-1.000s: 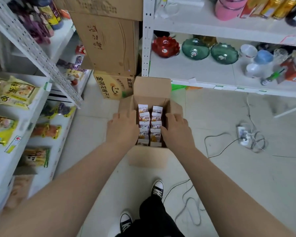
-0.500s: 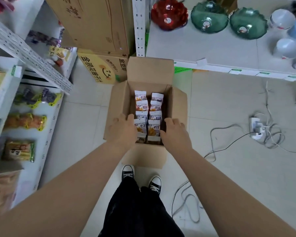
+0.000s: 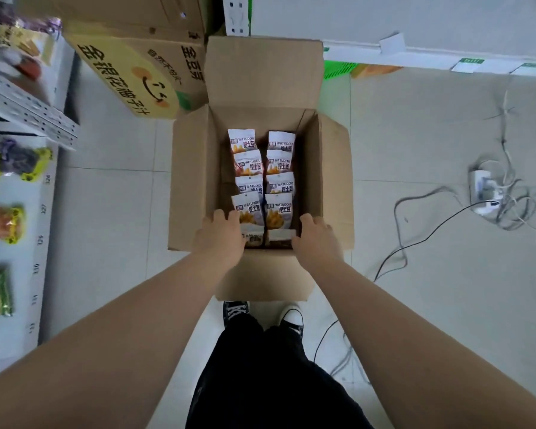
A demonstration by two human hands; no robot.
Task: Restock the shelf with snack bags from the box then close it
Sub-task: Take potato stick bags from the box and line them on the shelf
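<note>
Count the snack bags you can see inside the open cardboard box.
10 snack bags: five in the left column, five in the right, inside the box; others may lie hidden beneath.

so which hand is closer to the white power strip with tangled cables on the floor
Right. The right hand is at the open cardboard box's right side, toward the white power strip; the left hand sits beyond the snack bags, at its left side.

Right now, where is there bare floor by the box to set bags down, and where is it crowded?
Bare tiles lie between the box and the left shelf, and between the box and the cables. Crowded: behind the box against the yellow carton; inside, snack bags fill the middle.
</note>
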